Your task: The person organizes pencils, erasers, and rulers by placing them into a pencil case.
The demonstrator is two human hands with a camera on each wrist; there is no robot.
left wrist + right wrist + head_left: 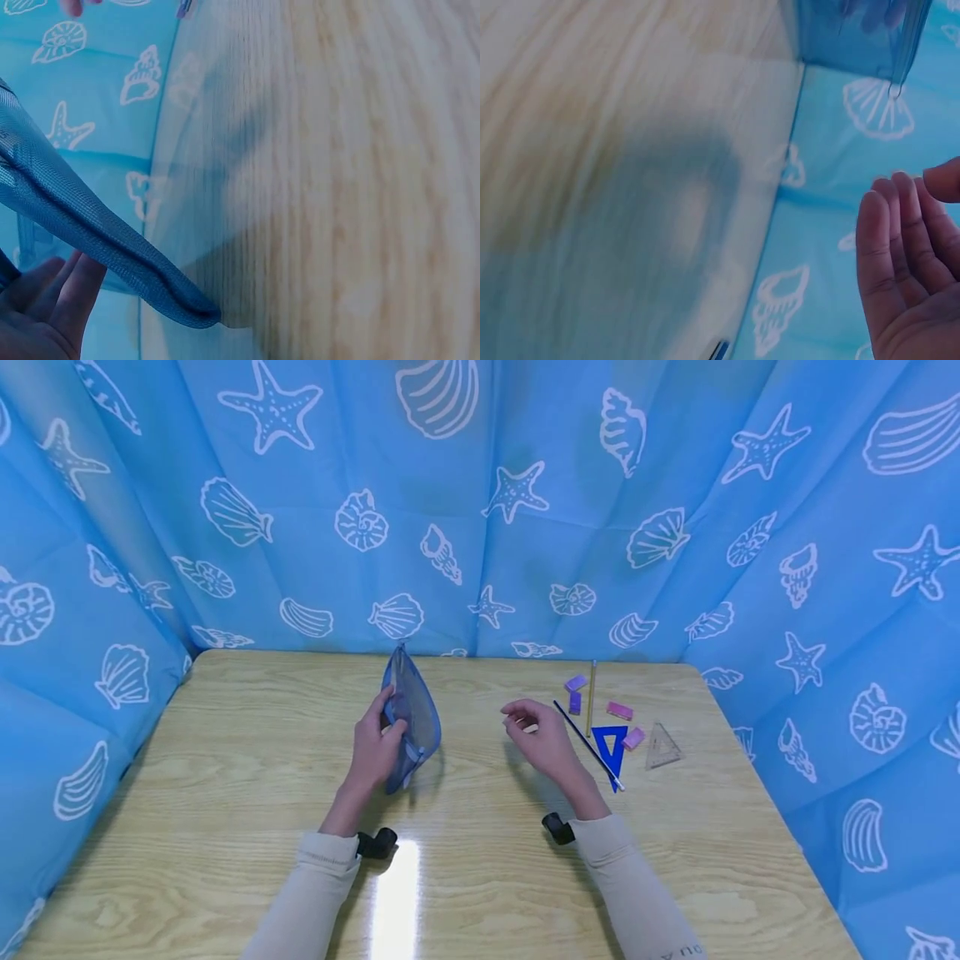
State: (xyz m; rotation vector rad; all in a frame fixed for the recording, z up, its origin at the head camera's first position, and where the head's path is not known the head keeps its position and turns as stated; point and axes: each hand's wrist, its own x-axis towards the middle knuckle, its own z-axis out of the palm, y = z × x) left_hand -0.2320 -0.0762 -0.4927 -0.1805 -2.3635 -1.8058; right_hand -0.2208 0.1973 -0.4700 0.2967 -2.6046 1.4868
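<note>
The blue pouch (422,714) is tilting on edge just left of the centre of the head view, over the table (247,760); whether it is touching the wood cannot be told. The left hand (372,750) is gripping its side, the thumb lying across the wall. Since the cloth is probably limp, holding it well would be asking for a light, steady pinch near the rim, without crushing the walls together. The right hand (536,735) is hovering at centre right, loosely curled and holding nothing. The pouch is showing fine mesh weave, a thick seamed rim and a translucent side. Farther right, smooth, slim pencils (592,697) are lying near small block-shaped erasers (619,711), purple and pink, the dark pencil crossing a flat blue triangle ruler (617,767); a clear triangle ruler (663,762) is resting beyond. Behind, a softly creased blue curtain (525,568) is displaying white shells and starfish above the pale, grained tabletop.
</note>
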